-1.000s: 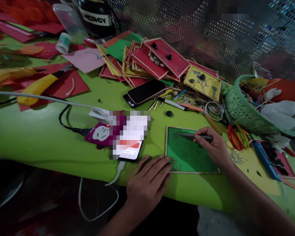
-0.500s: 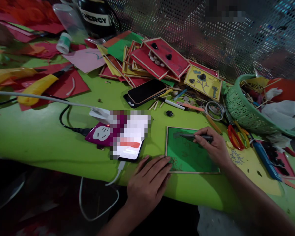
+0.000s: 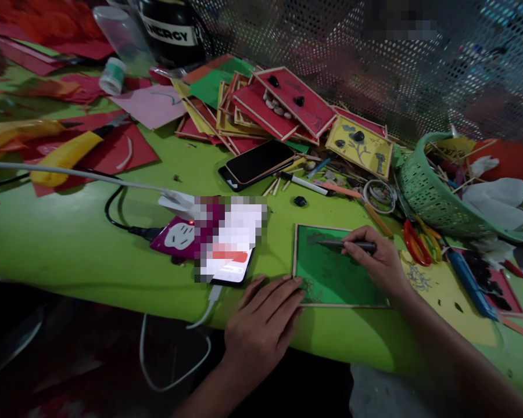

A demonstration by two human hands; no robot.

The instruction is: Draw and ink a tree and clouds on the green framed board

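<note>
Fingers wrapped round a dark marker, my right hand rests over a green card edged with thin wooden sticks. The marker's tip points left, at or just above a dark drawn patch near the card's upper left. Faint flower lines show at its lower left corner. My left hand lies flat with fingers stretched out, its fingertips at the card's lower left edge. A lit phone on a charging cable lies just beyond that hand, against a purple power strip.
Framed red and yellow cards are piled at the back. A green basket, scissors, a blue cutter and a yellow sheet stand or lie to the right. Yellow-handled glue guns and cables lie left.
My right hand and the marker have shifted very slightly left over the green card. My left hand stays in place at the card's corner.
</note>
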